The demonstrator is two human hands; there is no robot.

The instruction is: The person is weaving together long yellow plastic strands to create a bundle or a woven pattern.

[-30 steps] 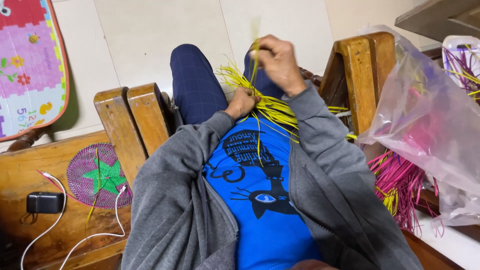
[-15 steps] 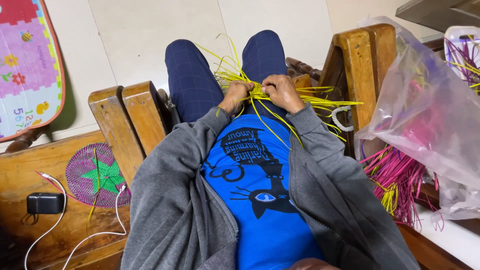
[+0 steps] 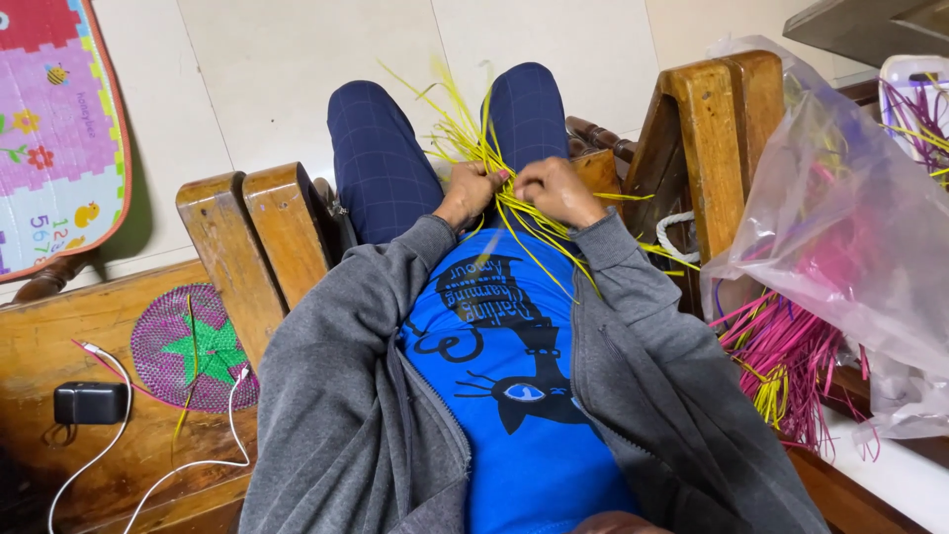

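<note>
— Where are you in the work?

— Mid-weave, I judge. Your left hand (image 3: 470,193) and right hand (image 3: 554,190) are both clenched on the bundle of yellow strips (image 3: 474,148), held over your lap just above the blue shirt (image 3: 514,366).

— And next?

— Probably a firm pinch on the crossing while one loose strand is drawn tight; spare pink strips (image 3: 781,361) lie at your right.

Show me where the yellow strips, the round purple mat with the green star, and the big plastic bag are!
yellow strips (image 3: 457,133), head view, on the loose ends above the hands.
round purple mat (image 3: 203,346), head view, on its green star.
plastic bag (image 3: 850,213), head view, on its clear side.
</note>
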